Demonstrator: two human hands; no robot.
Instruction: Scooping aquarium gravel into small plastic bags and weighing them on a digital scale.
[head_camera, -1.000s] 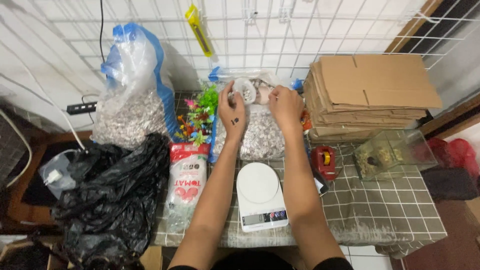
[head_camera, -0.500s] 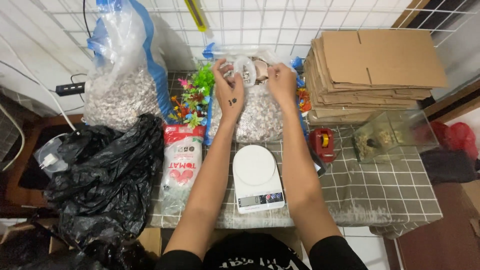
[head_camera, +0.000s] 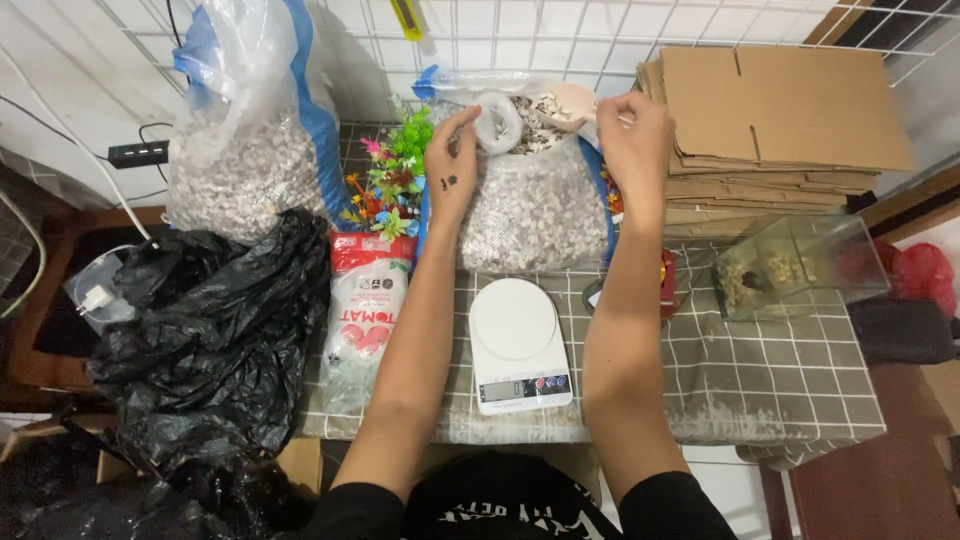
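Big clear bag (head_camera: 530, 200) of pale, chip-like shells stood at the table's (head_camera: 780, 390) back edge, between plastic plants (head_camera: 385, 185) and stacked cardboard (head_camera: 790, 110), mouth open. Left hand (head_camera: 452, 165) pinched a small crinkly clear pouch (head_camera: 497, 120) at the mouth. Right hand (head_camera: 632, 135) was curled by a beige scoop (head_camera: 570, 100); grip on it unclear. White round-topped scale (head_camera: 515, 340) sat in front, smooth plastic.

I see a glossy clear plastic bag (head_camera: 535, 200) of rough pebbles and a smooth white plastic scale (head_camera: 515, 340). Matt brown cardboard (head_camera: 790, 110) is stacked beside crinkled shiny black plastic (head_camera: 220, 320).
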